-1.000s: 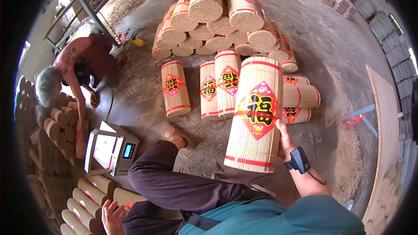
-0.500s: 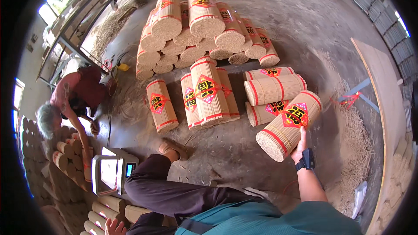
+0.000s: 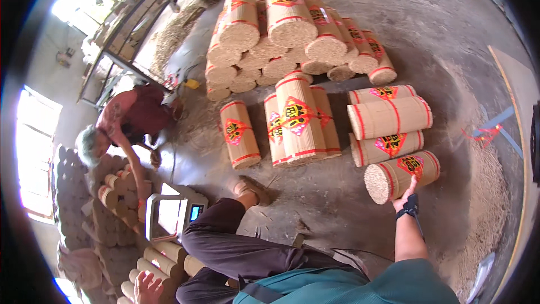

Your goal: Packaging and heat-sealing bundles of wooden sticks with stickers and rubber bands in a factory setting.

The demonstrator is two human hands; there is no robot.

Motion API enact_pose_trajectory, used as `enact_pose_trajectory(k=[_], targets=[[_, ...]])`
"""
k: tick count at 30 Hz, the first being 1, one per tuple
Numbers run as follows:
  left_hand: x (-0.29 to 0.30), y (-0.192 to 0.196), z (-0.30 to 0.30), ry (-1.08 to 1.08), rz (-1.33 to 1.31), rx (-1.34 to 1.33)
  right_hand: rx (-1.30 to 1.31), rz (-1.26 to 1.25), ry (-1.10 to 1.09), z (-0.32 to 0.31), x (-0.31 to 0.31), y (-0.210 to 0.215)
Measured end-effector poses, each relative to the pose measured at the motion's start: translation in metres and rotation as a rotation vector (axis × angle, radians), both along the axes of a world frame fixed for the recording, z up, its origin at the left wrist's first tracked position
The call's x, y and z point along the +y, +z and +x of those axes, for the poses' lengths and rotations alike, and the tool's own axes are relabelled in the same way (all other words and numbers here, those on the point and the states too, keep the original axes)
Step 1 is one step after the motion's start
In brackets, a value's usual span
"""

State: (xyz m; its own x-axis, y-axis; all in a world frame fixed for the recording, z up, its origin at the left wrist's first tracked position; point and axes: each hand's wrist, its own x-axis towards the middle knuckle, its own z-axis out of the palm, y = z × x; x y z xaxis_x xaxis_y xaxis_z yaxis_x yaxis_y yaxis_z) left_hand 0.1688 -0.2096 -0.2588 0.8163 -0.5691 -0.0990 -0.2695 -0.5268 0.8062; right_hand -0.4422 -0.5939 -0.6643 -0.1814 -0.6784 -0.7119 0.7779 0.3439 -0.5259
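**Right hand on the lowest bundle, right of centre**

I see my right hand at the lower right of centre, fingers spread flat against the underside of a bundle of thin sticks lying on its side on the concrete floor. It is a loose, flat-handed grip, not a closed one. That bundle sits at the bottom of a short stack of lying bundles, just below the next one and touching it.

My left hand shows at the lower left edge, fingers spread, resting near a row of plain bundles; I cannot tell whether it holds anything.

At centre stand three upright bundles, with one more apart to their left. A large heap of bundles fills the upper middle. A weighing scale sits left of my knee. Another person bends over at the left.
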Motion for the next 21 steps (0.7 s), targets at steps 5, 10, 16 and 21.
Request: enact_pose_trajectory(k=[5, 10, 16, 21], targets=[[0.002, -0.01, -0.008, 0.126, 0.011, 0.102, -0.012, 0.087, -0.049, -0.002, -0.005, -0.018], [-0.017, 0.017, -0.066, -0.054, 0.046, -0.057, 0.02, 0.109, 0.007, 0.003, -0.008, -0.052], [-0.012, 0.023, -0.059, -0.295, 0.016, 0.091, 0.035, 0.138, -0.03, 0.017, -0.009, -0.062], [-0.01, 0.026, -0.043, -0.199, 0.016, 0.034, -0.013, 0.126, 0.019, 0.033, -0.012, -0.054]])
